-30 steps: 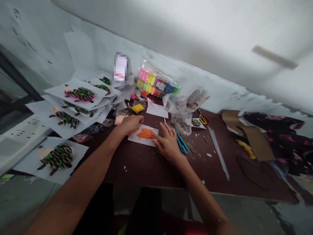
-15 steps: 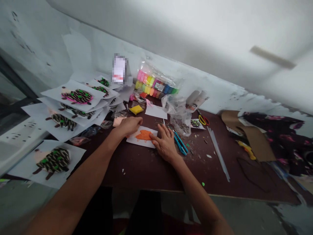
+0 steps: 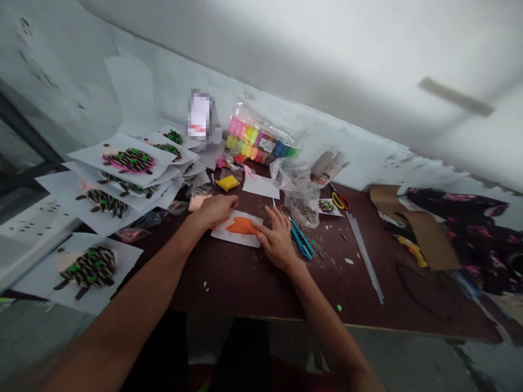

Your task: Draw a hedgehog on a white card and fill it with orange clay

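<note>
A white sheet of paper point(image 3: 241, 240) lies on the dark table, and on it is a flat orange shape point(image 3: 242, 225) that looks like modelling clay. My left hand point(image 3: 217, 211) is curled over the sheet's upper left side; its fingertips are hidden from above. Fingers apart, my right hand point(image 3: 278, 238) rests at the right edge of the sheet, a digit touching the right end of the orange shape. A pale pink lump point(image 3: 198, 202) sits just left of my left hand. Blue-handled scissors point(image 3: 301, 239) lie to the right of my right hand.
Papers with spiky hedgehog pictures point(image 3: 128, 160) are stacked at left. Behind stand a bag of coloured clay packs point(image 3: 265, 139), a yellow packet point(image 3: 227, 183) and a crumpled clear bag point(image 3: 298, 188). Red-and-yellow scissors point(image 3: 340, 200), clear glue sticks point(image 3: 365, 256) and a yellow tool point(image 3: 412, 250) lie right.
My right hand has shifted slightly, its touching digit sliding a little right along the orange shape. My left hand keeps its place.
</note>
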`<state>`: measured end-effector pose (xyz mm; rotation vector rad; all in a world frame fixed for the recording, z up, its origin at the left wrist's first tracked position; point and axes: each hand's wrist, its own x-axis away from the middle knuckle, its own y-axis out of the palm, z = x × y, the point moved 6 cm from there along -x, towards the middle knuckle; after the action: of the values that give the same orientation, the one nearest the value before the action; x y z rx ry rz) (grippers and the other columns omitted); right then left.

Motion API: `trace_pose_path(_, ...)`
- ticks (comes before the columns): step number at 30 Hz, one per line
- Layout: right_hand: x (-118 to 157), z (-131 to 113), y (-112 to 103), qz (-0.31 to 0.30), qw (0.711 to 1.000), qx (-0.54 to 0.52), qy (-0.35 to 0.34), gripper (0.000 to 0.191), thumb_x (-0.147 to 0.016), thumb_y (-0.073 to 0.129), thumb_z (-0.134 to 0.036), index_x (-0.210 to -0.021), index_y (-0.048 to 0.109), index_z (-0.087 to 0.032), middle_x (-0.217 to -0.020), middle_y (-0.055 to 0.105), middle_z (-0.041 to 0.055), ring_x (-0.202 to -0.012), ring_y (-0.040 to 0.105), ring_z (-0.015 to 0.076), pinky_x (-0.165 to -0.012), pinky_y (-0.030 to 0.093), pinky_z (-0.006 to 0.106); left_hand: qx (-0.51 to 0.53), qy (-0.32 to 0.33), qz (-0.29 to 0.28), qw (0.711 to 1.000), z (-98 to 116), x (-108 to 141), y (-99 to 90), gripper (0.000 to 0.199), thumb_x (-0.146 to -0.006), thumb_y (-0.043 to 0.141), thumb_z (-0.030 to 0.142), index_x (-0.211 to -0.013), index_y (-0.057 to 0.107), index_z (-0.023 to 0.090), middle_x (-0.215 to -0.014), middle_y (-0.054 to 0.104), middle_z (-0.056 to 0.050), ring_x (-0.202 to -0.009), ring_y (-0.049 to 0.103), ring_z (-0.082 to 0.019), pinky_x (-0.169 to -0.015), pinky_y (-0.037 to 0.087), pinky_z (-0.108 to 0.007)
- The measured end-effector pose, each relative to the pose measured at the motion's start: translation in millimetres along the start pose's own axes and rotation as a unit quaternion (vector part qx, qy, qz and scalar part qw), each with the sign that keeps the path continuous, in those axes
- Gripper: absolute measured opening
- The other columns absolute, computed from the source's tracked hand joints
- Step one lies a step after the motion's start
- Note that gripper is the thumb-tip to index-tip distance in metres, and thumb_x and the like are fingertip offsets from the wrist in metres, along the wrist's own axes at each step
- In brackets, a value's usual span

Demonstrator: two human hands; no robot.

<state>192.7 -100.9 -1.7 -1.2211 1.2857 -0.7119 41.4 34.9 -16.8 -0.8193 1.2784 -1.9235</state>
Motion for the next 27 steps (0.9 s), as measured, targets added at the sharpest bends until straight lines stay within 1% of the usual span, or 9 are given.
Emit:
trace_pose_path(2,-1,-10,2,-0.030,0.999,0.022,-0.036,0.033,-0.099,0.049,-0.041,-0.127,0.066,-0.036,-0.158,0.033,0.0054,-0.148,0.021,0.0298,-0.116,0.020,0.054,0.000,0.000,0.001,1.000,0,0,-0.2,0.024,-0.088,0.042,0.025,-0.102,0.061,0.025,-0.103,0.072,-0.007,-0.092,0.065,-0.024,-0.069,0.041,-0.030)
trace_pose_path(5,-3,-17,4,-0.049,0.996,0.050,-0.050,0.033,-0.097,0.052,-0.043,-0.126,0.066,-0.036,-0.159,0.031,0.0056,-0.149,0.019,0.0304,-0.117,0.017,0.054,-0.003,0.000,-0.001,1.000,1,1,-0.7,0.024,-0.088,0.042,0.024,-0.103,0.061,0.024,-0.104,0.072,-0.007,-0.092,0.065,-0.023,-0.070,0.041,-0.030)
trace_pose_path(10,-5,-16,6,-0.051,0.996,0.069,-0.018,0.031,-0.097,0.054,-0.041,-0.124,0.067,-0.036,-0.159,0.032,0.0055,-0.148,0.019,0.0319,-0.117,0.015,0.055,-0.002,0.003,0.000,1.000,2,3,-2.0,0.024,-0.088,0.042,0.024,-0.103,0.061,0.024,-0.104,0.072,-0.007,-0.093,0.066,-0.024,-0.069,0.041,-0.029)
trace_pose_path(16,-5,-12,5,-0.050,0.997,0.054,0.020,0.032,-0.098,0.051,-0.042,-0.126,0.066,-0.038,-0.157,0.036,0.0046,-0.147,0.022,0.0323,-0.116,0.019,0.056,0.007,0.002,0.002,1.000,1,2,-1.5,0.024,-0.088,0.043,0.024,-0.101,0.062,0.025,-0.102,0.072,-0.007,-0.090,0.065,-0.023,-0.070,0.042,-0.030)
trace_pose_path(20,-5,-4,10,-0.047,0.997,0.014,0.057,0.033,-0.100,0.046,-0.041,-0.125,0.067,-0.038,-0.155,0.038,0.0042,-0.146,0.023,0.0315,-0.115,0.021,0.057,0.007,0.004,0.002,1.000,2,2,-1.6,0.023,-0.088,0.043,0.024,-0.102,0.062,0.025,-0.103,0.072,-0.006,-0.091,0.065,-0.023,-0.071,0.042,-0.029)
trace_pose_path(23,-5,6,14,-0.036,0.995,-0.045,0.084,0.035,-0.102,0.042,-0.040,-0.118,0.072,-0.035,-0.152,0.043,0.0037,-0.147,0.024,0.0304,-0.115,0.021,0.057,0.005,0.000,-0.006,1.000,2,2,-1.7,0.024,-0.088,0.042,0.024,-0.102,0.061,0.025,-0.105,0.072,-0.007,-0.093,0.065,-0.024,-0.070,0.042,-0.030)
trace_pose_path(25,-5,12,14,-0.014,0.991,-0.090,0.095,0.038,-0.102,0.039,-0.039,-0.112,0.075,-0.032,-0.149,0.047,0.0042,-0.146,0.027,0.0292,-0.115,0.024,0.055,0.005,-0.001,-0.009,1.000,2,2,-2.1,0.024,-0.088,0.042,0.024,-0.102,0.061,0.025,-0.105,0.072,-0.007,-0.093,0.066,-0.025,-0.071,0.042,-0.031)
trace_pose_path(27,-5,18,9,0.025,0.986,-0.123,0.107,0.041,-0.102,0.037,-0.037,-0.106,0.077,-0.028,-0.144,0.053,0.0057,-0.143,0.032,0.0278,-0.115,0.027,0.052,0.004,0.000,-0.010,1.000,2,3,-2.3,0.023,-0.088,0.042,0.023,-0.101,0.061,0.025,-0.105,0.072,-0.007,-0.093,0.065,-0.024,-0.071,0.041,-0.030)
